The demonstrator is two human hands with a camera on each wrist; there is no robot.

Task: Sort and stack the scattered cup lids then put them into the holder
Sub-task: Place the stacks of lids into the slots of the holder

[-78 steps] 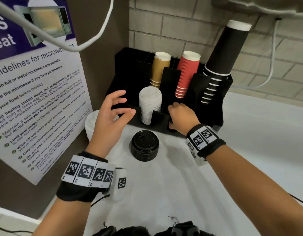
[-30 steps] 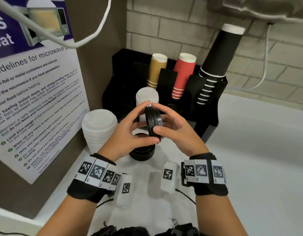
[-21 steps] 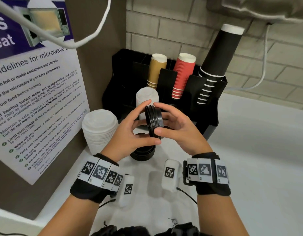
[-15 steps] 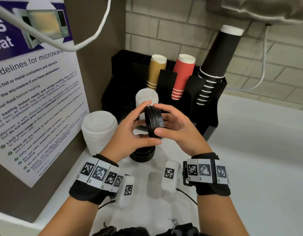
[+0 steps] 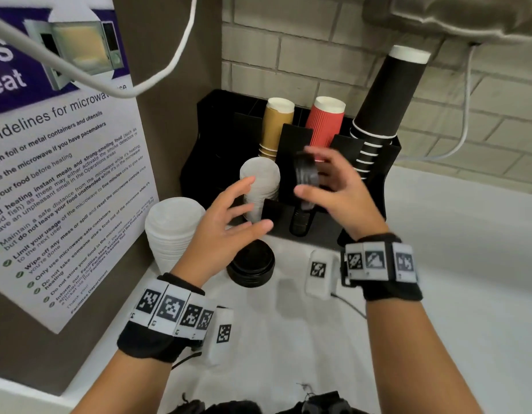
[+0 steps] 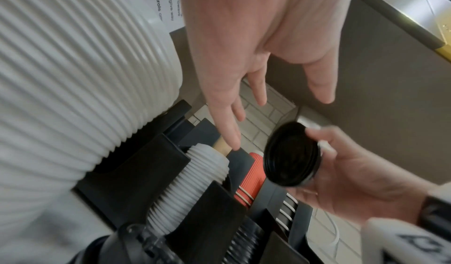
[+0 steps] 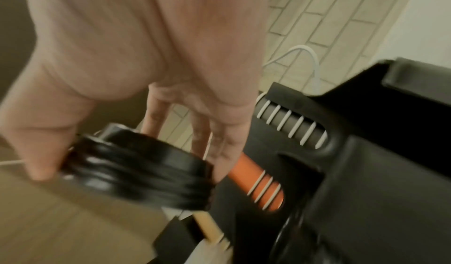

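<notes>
The right hand (image 5: 336,192) grips a small stack of black lids (image 5: 306,172) on edge above the holder (image 5: 375,174), while the left hand (image 5: 226,222) hovers nearby, fingers spread and empty.

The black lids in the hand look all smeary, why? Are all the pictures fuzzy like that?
Right wrist view: the small stack of black plastic lids is streaked with motion blur, and so is the right hand gripping it. Head view: those lids are a bit soft, while the purple and white microwave poster reads sharp. Left wrist view: the big white ribbed lid stack smears at the edge.
</notes>
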